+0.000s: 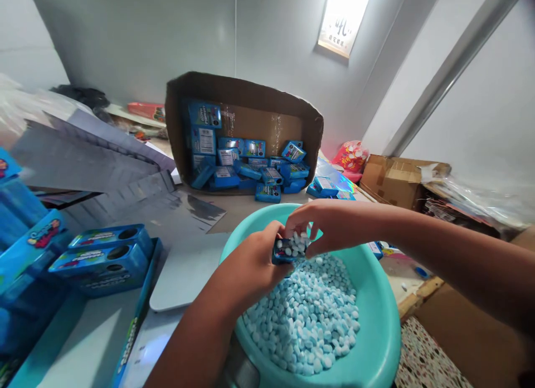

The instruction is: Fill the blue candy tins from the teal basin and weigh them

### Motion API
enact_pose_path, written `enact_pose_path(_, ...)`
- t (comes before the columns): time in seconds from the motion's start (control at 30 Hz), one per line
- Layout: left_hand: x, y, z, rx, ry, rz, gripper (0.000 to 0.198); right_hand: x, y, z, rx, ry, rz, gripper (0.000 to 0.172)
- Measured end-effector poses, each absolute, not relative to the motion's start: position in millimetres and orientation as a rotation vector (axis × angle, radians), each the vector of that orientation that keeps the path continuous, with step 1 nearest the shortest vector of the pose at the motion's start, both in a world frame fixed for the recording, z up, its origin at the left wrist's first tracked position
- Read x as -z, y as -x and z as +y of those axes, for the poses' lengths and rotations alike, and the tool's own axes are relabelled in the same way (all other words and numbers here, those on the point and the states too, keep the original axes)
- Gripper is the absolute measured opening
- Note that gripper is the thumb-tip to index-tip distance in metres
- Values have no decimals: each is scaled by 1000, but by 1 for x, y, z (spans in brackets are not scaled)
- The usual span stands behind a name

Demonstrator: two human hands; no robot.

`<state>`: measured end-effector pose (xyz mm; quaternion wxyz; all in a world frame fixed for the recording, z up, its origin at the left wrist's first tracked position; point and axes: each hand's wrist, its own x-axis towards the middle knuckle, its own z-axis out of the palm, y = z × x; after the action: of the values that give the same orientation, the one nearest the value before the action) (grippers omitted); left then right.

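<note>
Over a turquoise basin [378, 304] my left hand [265, 254] holds a small blue box [283, 251] whose open end faces up and to the right. Small pale candies [298, 244] fill that opening. My right hand [311, 223] is at the box's opening, its curled fingers around the candies there. Below both hands, a large heap of light blue and white candies [309, 321] lies in the basin.
Behind the basin a cardboard box [246, 92] on its side holds several blue boxes [225, 176]. At left are a blue display tray [137, 321], larger blue packs [108, 260] and a white flat device [184, 276]. Cardboard cartons [393, 179] stand at right.
</note>
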<state>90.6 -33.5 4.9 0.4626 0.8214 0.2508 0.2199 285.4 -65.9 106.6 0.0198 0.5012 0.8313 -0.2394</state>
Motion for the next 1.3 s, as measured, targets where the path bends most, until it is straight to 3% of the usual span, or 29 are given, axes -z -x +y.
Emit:
enact_pose_path(0.27,-2,-96,-31,-589,-1939,841,33,-91,-313,-92,474,-2011,2353,38)
enact_pose_path(0.47,-1,-100,-27,-589,-1922,1015,34,-36,-310,-138,759,-1781,1846,100)
enact_pose_path(0.57,-1,-99,-28,-586,-1920,1018,35,-30,-298,-153,884,-1761,1834,117)
enact_pose_path(0.83,6,-101,-25,-548,-1945,957,35,-21,-281,-158,1103,-1873,1735,79)
enact_pose_path(1.0,9,-100,-24,-520,-2024,911,30,-16,-275,-153,1093,-1842,1865,27)
enact_pose_path(1.07,6,-99,-26,-510,-2044,880,30,-27,-274,-146,1070,-1828,1939,15)
enact_pose_path(1.3,-5,-97,-32,-482,-2040,852,24,-91,-291,-108,852,-2032,2271,19)
